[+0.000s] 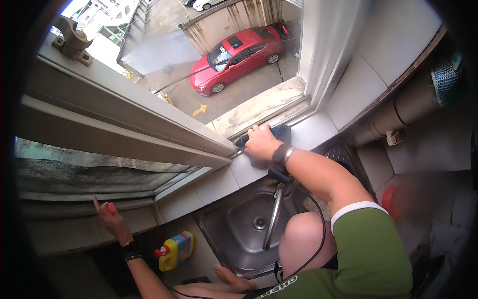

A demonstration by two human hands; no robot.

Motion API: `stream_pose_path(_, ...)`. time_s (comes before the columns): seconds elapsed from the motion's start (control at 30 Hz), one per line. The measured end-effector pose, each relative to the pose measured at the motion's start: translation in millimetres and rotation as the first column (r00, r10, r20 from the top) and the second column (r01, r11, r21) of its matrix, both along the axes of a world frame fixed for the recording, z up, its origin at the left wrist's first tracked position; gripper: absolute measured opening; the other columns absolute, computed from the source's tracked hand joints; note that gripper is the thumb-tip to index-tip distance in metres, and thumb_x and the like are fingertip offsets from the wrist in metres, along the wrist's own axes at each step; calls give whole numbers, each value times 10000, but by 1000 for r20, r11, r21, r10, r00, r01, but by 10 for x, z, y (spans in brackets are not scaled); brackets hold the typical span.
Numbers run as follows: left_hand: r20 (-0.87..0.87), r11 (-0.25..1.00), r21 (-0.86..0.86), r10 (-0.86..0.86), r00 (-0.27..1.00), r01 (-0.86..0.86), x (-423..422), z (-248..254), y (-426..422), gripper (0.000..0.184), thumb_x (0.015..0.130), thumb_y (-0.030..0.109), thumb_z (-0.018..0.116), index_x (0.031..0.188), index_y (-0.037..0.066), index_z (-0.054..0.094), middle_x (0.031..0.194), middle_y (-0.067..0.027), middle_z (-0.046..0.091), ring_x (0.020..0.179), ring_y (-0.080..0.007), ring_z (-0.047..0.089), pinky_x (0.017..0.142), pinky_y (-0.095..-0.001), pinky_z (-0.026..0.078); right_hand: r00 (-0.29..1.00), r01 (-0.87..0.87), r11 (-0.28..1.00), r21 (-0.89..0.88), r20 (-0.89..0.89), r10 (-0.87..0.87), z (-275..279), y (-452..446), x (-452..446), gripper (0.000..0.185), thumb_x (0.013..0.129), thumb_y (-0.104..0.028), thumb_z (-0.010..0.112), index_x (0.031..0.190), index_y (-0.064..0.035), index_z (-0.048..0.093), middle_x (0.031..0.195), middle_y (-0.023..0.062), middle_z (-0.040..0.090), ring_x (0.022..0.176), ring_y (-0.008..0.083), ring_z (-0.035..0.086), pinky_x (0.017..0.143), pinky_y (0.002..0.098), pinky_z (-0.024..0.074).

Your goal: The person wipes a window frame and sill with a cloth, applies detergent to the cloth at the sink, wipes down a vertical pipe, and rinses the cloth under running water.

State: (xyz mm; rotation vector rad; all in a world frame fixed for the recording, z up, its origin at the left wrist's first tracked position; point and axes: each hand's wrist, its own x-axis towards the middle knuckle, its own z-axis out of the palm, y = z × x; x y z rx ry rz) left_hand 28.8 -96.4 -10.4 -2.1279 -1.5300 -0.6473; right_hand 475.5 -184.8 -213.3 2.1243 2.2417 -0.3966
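Observation:
My right hand (263,142) presses a dark cloth (281,133) onto the window track at the bottom of the open window, its fingers bent over the fabric. Part of the cloth hangs over the white tiled sill (249,167). Over on the left, my left hand (112,219) is raised by the lower edge of the window frame (89,202), index finger stretched out. Nothing shows in its grasp; whether the fingertip touches the frame I cannot tell.
Below the sill is a steel sink (234,234) with a tap (274,217). A yellow bottle (177,250) with a red cap stands left of it. My bent knee (303,239) is over the sink's right side. A pipe (398,112) runs along the right wall. Outside, a red car (239,57) is parked far below.

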Motion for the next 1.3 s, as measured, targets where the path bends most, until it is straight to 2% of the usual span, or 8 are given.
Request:
stream_pose_path(0.17, -143, 997, -34, -76, 987, 72, -196, -258, -256, 136, 942, 164, 412, 953, 45, 477, 1410, -107, 385, 1003, -278, 498, 895, -415, 340, 991, 92, 996, -17, 99, -90, -9, -178, 444, 369, 876, -422, 499, 989, -130, 695, 1071, 82, 586, 1090, 257, 462, 847, 545, 356)
stream_pose_path(0.27, -110, 980, -187, 41, 993, -61, 51, -85, -426, 111, 944, 174, 414, 955, 78, 468, 1402, -76, 394, 1107, -271, 478, 973, -483, 290, 976, 139, 989, -44, 173, -130, 7, -225, 643, 360, 872, -413, 508, 980, -128, 698, 1068, 81, 581, 1073, 261, 466, 815, 509, 395)
stream_pose_path(0.53, -213, 982, -190, -21, 977, -20, -40, -230, -407, 49, 923, 130, 437, 961, 108, 461, 1366, -63, 438, 1298, -272, 373, 1044, -588, 159, 903, 402, 907, -125, 218, -370, 20, -522, 1192, 471, 851, -500, 532, 1035, -93, 680, 1185, 127, 541, 1155, 312, 419, 862, 473, 428)
stream_pose_path(0.67, -146, 962, -274, -42, 988, 0, -35, -172, -432, 47, 909, 92, 456, 955, 98, 463, 1316, -75, 483, 1280, -269, 393, 1047, -571, 167, 835, 525, 849, -50, 220, -504, -148, -470, 1172, 439, 858, -444, 557, 1052, -66, 669, 1187, 137, 501, 1163, 337, 374, 799, 446, 481)
stream_pose_path(0.93, -164, 929, -367, -14, 986, -48, -288, -214, -467, 71, 923, 106, 451, 988, 87, 472, 1275, -71, 499, 1088, -247, 512, 1052, -567, 178, 817, 449, 835, 318, 232, -528, -129, -676, 1153, 353, 759, -422, 660, 823, -76, 696, 1003, 67, 517, 1048, 274, 416, 791, 359, 483)
stream_pose_path(0.97, -187, 930, -364, -12, 982, -58, -318, -225, -471, 83, 923, 107, 452, 1000, 86, 473, 1273, -67, 499, 1074, -242, 517, 1054, -569, 176, 799, 472, 817, 331, 231, -555, -143, -696, 1150, 360, 780, -436, 642, 798, -79, 690, 1002, 91, 589, 1025, 273, 509, 765, 364, 490)
stream_pose_path(1.07, -185, 921, -385, -18, 983, -56, -332, -264, -439, 115, 921, 100, 456, 1033, 85, 472, 1266, -54, 499, 1094, -233, 512, 1057, -577, 170, 705, 709, 699, -93, 122, -699, -9, -600, 1265, 389, 806, -444, 615, 814, -62, 690, 1003, 162, 643, 959, 274, 611, 751, 368, 498)
stream_pose_path(1.3, -151, 891, -452, -35, 988, -37, -292, -334, -379, 167, 920, 83, 452, 1085, 92, 476, 1274, -50, 494, 1144, -234, 494, 1067, -568, 158, 680, 731, 656, -190, 116, -724, -17, -423, 1285, 393, 880, -427, 535, 1019, -84, 669, 1050, 123, 654, 1006, 289, 616, 807, 379, 496)
